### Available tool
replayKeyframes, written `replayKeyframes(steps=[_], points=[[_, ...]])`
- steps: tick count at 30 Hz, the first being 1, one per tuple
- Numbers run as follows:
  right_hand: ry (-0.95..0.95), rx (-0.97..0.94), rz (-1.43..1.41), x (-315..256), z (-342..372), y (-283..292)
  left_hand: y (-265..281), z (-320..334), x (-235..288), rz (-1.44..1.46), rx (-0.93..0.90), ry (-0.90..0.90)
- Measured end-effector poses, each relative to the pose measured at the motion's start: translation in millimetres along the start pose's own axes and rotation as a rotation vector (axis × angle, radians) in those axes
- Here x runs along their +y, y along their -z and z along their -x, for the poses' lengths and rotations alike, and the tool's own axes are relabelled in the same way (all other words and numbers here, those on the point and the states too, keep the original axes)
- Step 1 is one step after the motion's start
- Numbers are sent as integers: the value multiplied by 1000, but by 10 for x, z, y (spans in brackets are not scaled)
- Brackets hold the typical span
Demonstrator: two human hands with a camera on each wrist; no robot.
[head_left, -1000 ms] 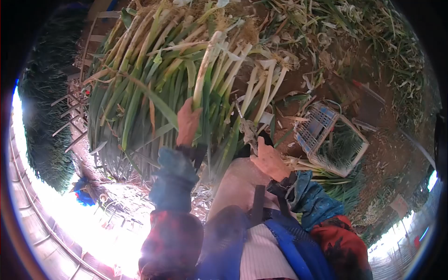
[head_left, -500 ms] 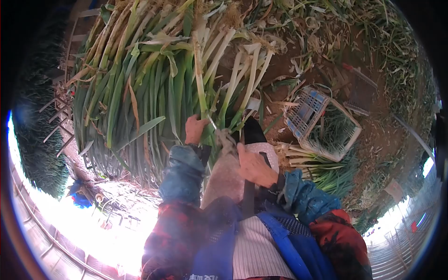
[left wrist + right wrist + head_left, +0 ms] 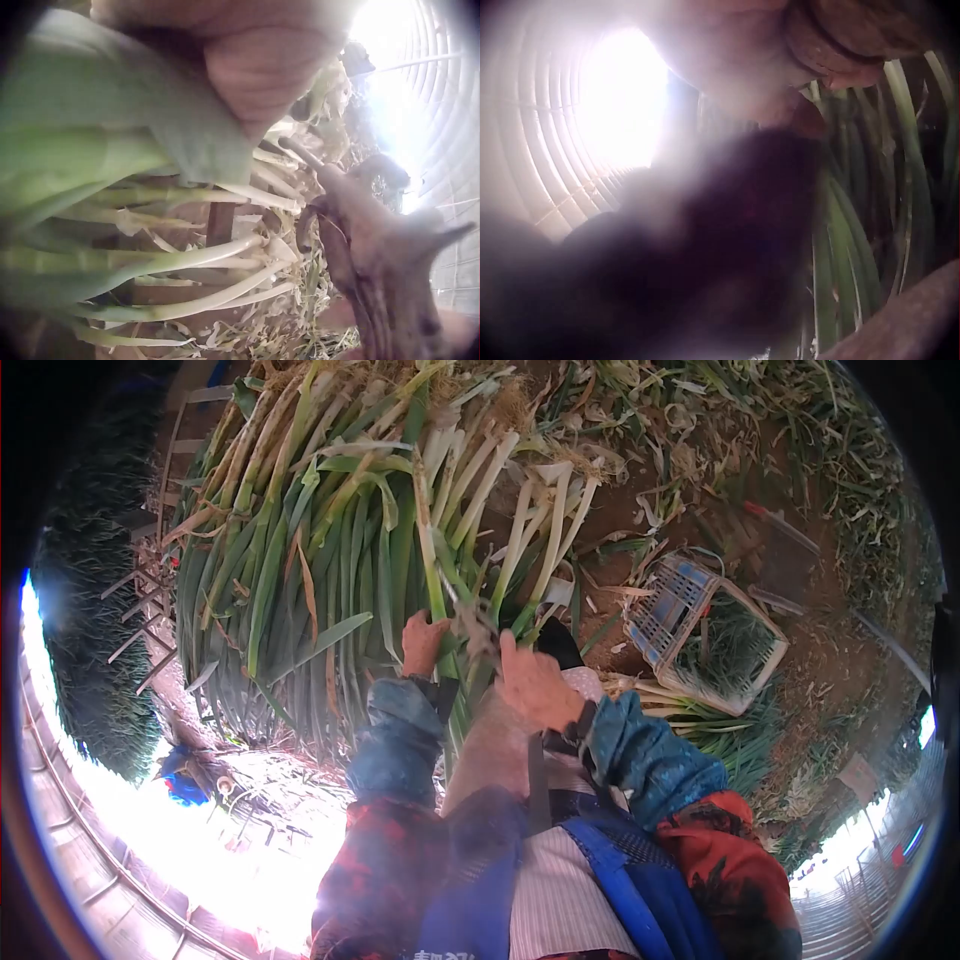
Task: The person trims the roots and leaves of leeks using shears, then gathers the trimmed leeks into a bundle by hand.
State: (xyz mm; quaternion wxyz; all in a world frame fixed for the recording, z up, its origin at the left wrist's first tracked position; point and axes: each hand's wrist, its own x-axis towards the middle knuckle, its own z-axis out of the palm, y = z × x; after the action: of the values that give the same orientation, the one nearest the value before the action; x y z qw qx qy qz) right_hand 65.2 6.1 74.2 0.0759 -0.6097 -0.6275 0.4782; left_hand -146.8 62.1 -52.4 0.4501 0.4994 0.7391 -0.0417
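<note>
In the head view my left hand [image 3: 424,645] grips a leek [image 3: 430,550] low on its green part, its pale root end pointing away from me. My right hand [image 3: 538,685] holds a grimy, dirt-caked blow gun [image 3: 478,632], its thin metal nozzle right at the leek's stem. The left wrist view has the blow gun [image 3: 382,262] large at the right, nozzle aimed past the left palm [image 3: 262,60]. Broad green leaves lie under that palm. Part of the right hand [image 3: 742,60] shows at the top of the right wrist view, with a dark blur below it.
A big heap of leeks [image 3: 280,550] spreads to the left, roots away from me. At the right stand a plastic crate [image 3: 650,640] and a smaller leek bunch [image 3: 740,745]. Peeled scraps [image 3: 840,490] litter the ground. My knee [image 3: 490,745] sits below the hands.
The leek, earlier raised and slanted, has come down nearer me with the left hand. The right hand has moved left, bringing the blow gun's nozzle up to the stem.
</note>
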Motion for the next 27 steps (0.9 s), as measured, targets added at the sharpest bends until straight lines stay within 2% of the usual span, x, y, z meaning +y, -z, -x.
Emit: replayKeyframes(steps=[3,4,6,9,16,18,21,23,25,27], points=[[35,149,66,160,-258,-98,99,81,50,63,-100,17],[0,46,12,57,-248,70,47,68,-39,67,-101,-3],[-25,-32,11,-85,-104,138,53,115,-78,89,-126,-1],[-27,-59,3,-158,-59,122,79,202,-257,80,-140,-134],[-66,109,83,3,-925,81,18,283,-627,-64,-200,-412],[-36,107,71,-19,-908,140,-13,295,-666,-54,-182,-526],[-86,-28,79,-183,-620,257,94,364,-557,-267,-123,-709],[-56,-2,99,-136,-618,190,70,403,-566,-58,-176,-513],[-8,65,72,-66,-789,125,91,379,-540,47,-233,-409],[-4,95,93,-50,-1056,135,152,398,-484,56,-303,-391]])
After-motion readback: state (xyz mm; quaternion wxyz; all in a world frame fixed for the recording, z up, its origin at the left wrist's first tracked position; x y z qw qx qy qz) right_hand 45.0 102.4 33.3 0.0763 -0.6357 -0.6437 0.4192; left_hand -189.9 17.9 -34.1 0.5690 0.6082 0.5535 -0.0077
